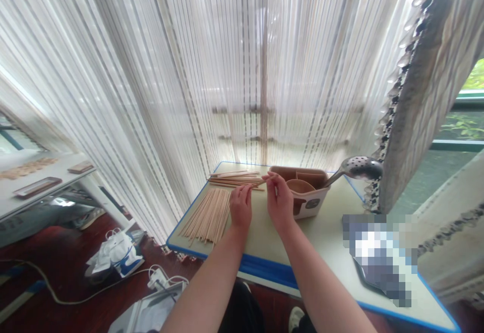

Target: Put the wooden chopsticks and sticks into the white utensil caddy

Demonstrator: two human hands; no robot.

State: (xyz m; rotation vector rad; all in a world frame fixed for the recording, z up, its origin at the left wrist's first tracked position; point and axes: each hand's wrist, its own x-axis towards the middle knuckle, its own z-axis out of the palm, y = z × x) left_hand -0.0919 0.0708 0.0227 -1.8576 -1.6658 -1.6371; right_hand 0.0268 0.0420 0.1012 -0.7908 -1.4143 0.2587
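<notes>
Right hand (pixel 280 204) touches crosswise wooden chopsticks (pixel 236 181).

Straight ahead at your 12 o'clock hangs a white string curtain (pixel 242 70). At 2 o'clock a perforated steel skimmer (pixel 357 168) rises beside a beaded, patterned drape (pixel 419 91). At 4 o'clock, a pixelated object (pixel 378 257) lies on the tabletop (pixel 333 237). At 8 o'clock a white plastic bag (pixel 115 255) sits on the dark red floor (pixel 68 242). At 10 o'clock stands a white side table (pixel 38 181).
</notes>
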